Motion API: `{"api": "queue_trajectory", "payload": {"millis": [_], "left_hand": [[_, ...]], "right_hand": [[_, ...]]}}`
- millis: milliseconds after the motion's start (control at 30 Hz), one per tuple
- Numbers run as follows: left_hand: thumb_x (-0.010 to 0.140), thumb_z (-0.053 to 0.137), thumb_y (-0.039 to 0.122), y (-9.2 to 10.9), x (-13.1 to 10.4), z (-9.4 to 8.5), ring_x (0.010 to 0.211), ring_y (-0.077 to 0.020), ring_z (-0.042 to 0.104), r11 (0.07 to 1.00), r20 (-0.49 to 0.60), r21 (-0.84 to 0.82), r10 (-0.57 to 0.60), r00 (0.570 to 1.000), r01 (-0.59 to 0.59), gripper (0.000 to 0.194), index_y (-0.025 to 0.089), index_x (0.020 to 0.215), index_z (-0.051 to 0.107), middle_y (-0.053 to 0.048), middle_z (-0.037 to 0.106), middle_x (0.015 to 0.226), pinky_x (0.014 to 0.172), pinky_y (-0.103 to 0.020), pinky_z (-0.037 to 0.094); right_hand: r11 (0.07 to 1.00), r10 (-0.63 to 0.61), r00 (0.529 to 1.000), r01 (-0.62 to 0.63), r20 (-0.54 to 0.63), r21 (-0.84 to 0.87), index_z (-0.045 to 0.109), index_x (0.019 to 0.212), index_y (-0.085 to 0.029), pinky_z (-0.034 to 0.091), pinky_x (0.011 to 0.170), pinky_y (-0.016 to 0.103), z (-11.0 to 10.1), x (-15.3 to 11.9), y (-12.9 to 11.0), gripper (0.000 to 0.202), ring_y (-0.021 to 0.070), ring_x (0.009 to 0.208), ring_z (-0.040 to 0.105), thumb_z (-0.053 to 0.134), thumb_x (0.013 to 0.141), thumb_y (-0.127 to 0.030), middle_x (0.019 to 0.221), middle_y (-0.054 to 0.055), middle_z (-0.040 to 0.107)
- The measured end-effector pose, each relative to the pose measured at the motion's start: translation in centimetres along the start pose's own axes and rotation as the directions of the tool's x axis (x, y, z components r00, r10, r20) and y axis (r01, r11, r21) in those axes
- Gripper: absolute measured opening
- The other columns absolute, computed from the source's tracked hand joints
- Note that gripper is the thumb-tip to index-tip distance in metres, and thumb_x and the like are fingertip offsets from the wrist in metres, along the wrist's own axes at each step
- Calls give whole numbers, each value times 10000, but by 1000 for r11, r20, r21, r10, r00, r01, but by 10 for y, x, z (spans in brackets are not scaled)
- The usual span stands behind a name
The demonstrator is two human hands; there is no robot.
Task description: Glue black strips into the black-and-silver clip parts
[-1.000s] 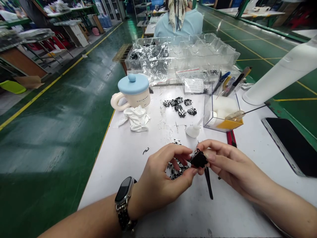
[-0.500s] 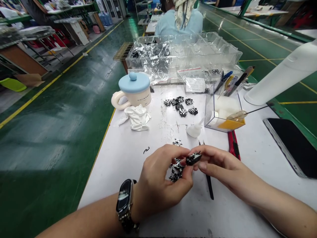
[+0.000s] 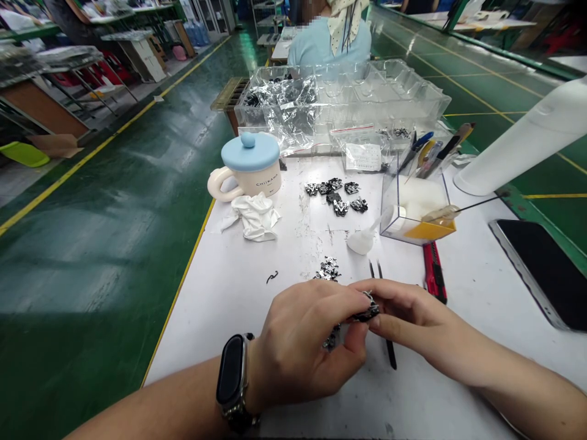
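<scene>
A small black-and-silver part (image 3: 368,310) sits between my two hands, low over the white table. The fingertips of my left hand (image 3: 307,339) are closed on its left side, with the index finger lying over its top. My right hand (image 3: 413,321) pinches its right end between thumb and fingers. Under my hands lie black tweezers (image 3: 389,351), points away from me. A pile of small silver-and-black pieces (image 3: 327,269) is partly hidden behind my left hand. Farther off, several similar black-and-silver parts (image 3: 340,208) rest in a loose group.
Around the table (image 3: 220,305) stand a lidded mug (image 3: 257,165), a crumpled white tissue (image 3: 257,220), a small white squeeze bottle (image 3: 361,242), a clear pen box (image 3: 415,211), a red cutter (image 3: 433,272) and a phone (image 3: 541,269). Clear plastic trays (image 3: 385,107) are behind. A person (image 3: 328,43) sits beyond.
Both hands have shifted slightly right and toward me. My left index finger has moved over the part, covering more of it, and more of the piece pile behind now shows.
</scene>
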State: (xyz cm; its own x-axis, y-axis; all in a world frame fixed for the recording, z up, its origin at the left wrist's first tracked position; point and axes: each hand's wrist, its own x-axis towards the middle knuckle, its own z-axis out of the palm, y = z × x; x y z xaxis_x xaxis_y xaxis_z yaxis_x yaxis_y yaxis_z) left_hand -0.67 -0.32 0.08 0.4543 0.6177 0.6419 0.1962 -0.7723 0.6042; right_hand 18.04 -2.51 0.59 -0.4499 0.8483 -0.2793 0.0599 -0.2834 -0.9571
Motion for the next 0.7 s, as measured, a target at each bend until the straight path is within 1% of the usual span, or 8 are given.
{"api": "queue_trajectory", "payload": {"millis": [100, 167, 267, 333, 400, 500, 600, 700], "left_hand": [[720, 618, 34, 0, -1, 1, 808, -165, 682, 1000, 6, 1, 7, 1000, -7, 395, 167, 1079, 520, -74, 712, 880, 698, -304, 586], [713, 620, 28, 0, -1, 1, 815, -159, 677, 1000, -18, -12, -12, 1000, 12, 397, 166, 1073, 528, -65, 708, 888, 710, -292, 582], [709, 628, 45, 0, -1, 0, 797, -152, 662, 995, -69, -7, -102, 992, 102, 389, 181, 1064, 548, -45, 701, 895, 707, -279, 575], [717, 637, 71, -1, -1, 0, 781, -154, 656, 986, -66, 9, -163, 984, 164, 372, 196, 1057, 553, -36, 698, 890, 701, -283, 576], [727, 639, 92, -2, 0, 1, 777, -155, 657, 983, -47, 8, -182, 982, 183, 354, 197, 1054, 550, -35, 696, 889, 705, -285, 578], [744, 625, 95, -6, -1, 4, 758, -146, 657, 987, -15, -22, -161, 987, 161, 346, 187, 1067, 541, -38, 694, 891, 690, -273, 579], [757, 605, 83, -7, -3, 6, 768, -150, 656, 986, 26, -59, -156, 987, 157, 340, 184, 1076, 543, -48, 694, 886, 671, -270, 581], [751, 590, 46, -8, -4, 7, 814, -159, 660, 984, 33, -98, -149, 988, 151, 331, 188, 1045, 540, -64, 690, 914, 671, -271, 583]], "right_hand": [[1000, 0, 1000, 1, 17, -8, 590, 1155, -264, 489, 869, 297, 0, 0, -1, 266, 155, 989, 602, 555, 897, -319, 1090, 27, 639], [1000, -5, 1000, 5, -1, -29, 593, 1133, -249, 489, 854, 292, -1, 0, -1, 254, 156, 974, 603, 559, 894, -328, 1050, 28, 646], [992, -49, 993, 37, -108, -117, 608, 1043, -212, 505, 796, 291, -3, 0, 2, 224, 161, 892, 611, 574, 883, -365, 938, 37, 649], [968, -155, 969, 110, -191, -227, 605, 991, -205, 511, 765, 292, -3, -1, 5, 195, 169, 879, 607, 586, 875, -361, 921, 44, 637], [905, -309, 922, 211, -231, -369, 589, 983, -220, 506, 752, 286, -4, -2, 8, 133, 168, 891, 597, 588, 876, -297, 932, 38, 625], [753, -516, 836, 337, -189, -564, 553, 1000, -237, 494, 741, 285, -2, -3, 10, 139, 154, 869, 583, 566, 875, -180, 914, 23, 611], [617, -632, 766, 409, -114, -673, 529, 1026, -221, 496, 726, 298, -1, -3, 9, 197, 156, 857, 575, 548, 862, -114, 909, 34, 607], [501, -692, 722, 456, -24, -736, 515, 1052, -203, 487, 710, 318, -1, -3, 7, 252, 160, 847, 567, 549, 842, -69, 923, 48, 608]]}}
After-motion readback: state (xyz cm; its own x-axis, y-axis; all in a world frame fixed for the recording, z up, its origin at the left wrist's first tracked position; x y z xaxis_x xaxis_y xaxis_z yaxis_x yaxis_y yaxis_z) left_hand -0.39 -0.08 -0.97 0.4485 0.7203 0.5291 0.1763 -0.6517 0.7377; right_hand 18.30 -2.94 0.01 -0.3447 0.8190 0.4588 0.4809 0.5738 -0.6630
